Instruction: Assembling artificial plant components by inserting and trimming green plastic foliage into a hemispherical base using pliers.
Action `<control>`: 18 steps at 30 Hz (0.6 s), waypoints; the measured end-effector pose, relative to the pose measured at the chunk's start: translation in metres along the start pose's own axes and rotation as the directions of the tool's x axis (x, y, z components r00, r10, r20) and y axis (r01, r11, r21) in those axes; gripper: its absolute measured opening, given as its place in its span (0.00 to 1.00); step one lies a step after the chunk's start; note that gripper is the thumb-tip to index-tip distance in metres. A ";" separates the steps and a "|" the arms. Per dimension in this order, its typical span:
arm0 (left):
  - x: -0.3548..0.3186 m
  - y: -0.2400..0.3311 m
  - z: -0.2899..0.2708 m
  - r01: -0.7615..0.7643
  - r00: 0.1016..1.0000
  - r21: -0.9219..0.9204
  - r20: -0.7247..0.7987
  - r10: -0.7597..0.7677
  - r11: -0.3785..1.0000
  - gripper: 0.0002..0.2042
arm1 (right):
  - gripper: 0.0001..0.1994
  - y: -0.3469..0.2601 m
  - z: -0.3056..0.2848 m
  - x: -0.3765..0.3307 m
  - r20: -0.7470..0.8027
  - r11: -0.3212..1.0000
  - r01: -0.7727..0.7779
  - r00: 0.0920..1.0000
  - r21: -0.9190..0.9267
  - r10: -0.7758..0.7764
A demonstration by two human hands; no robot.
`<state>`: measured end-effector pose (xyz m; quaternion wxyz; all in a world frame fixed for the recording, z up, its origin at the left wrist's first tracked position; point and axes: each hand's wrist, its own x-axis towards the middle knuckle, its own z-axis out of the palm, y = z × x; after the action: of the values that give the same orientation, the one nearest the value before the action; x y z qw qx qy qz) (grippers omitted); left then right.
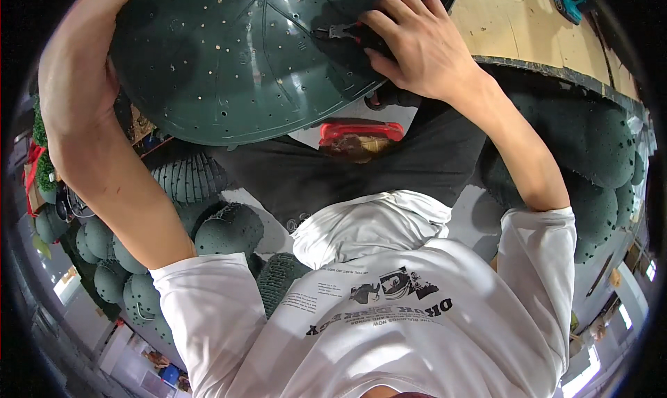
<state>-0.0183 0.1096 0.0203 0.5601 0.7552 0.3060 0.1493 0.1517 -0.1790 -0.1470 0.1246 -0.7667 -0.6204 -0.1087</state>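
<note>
A large, dark green curved plastic shell [236, 85], dotted with small holes and crossed by thin ribs, fills the top of the view in front of me. My right hand [417, 47] is closed around pliers [340, 31] with partly visible red and dark handles. Their metal jaws point left, at or just above one of the shell's ribs; whether they touch it I cannot tell. My left arm reaches up along the shell's left side, and the hand itself lies past the top edge of the picture.
At the upper right is a plywood worktop [535, 29] with a teal tool [570, 5] on it. A red object [361, 132] sits between my legs, below the shell's rim. Dark green domes with small studs are piled on the right [590, 148] and left [229, 231].
</note>
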 end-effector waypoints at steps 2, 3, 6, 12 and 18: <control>-0.005 -0.003 0.006 -0.090 0.995 0.050 -0.036 0.092 0.995 0.14 | 0.22 0.004 0.003 0.002 0.002 1.000 0.014 1.000 -0.008 -0.014; -0.006 -0.003 0.008 -0.179 0.980 0.101 -0.066 0.186 0.979 0.14 | 0.21 0.007 0.003 0.003 -0.012 0.998 0.058 0.998 -0.008 -0.058; 0.007 -0.002 -0.011 -0.029 0.995 -0.053 0.095 0.034 0.998 0.14 | 0.18 0.014 -0.001 0.010 -0.012 0.991 0.134 0.991 0.028 -0.134; 0.000 0.002 0.010 -0.080 0.990 0.056 -0.116 0.086 0.995 0.14 | 0.17 0.031 -0.001 0.022 0.077 0.965 0.212 0.971 0.154 -0.226; 0.001 0.013 0.003 -0.044 0.988 0.045 0.150 0.037 0.998 0.13 | 0.18 0.036 0.015 0.016 0.117 0.963 0.168 0.974 0.212 -0.196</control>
<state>-0.0122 0.1058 0.0315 0.5600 0.7835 0.2515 0.0965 0.1900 -0.1666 -0.1580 0.1481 -0.6954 -0.7032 -0.0037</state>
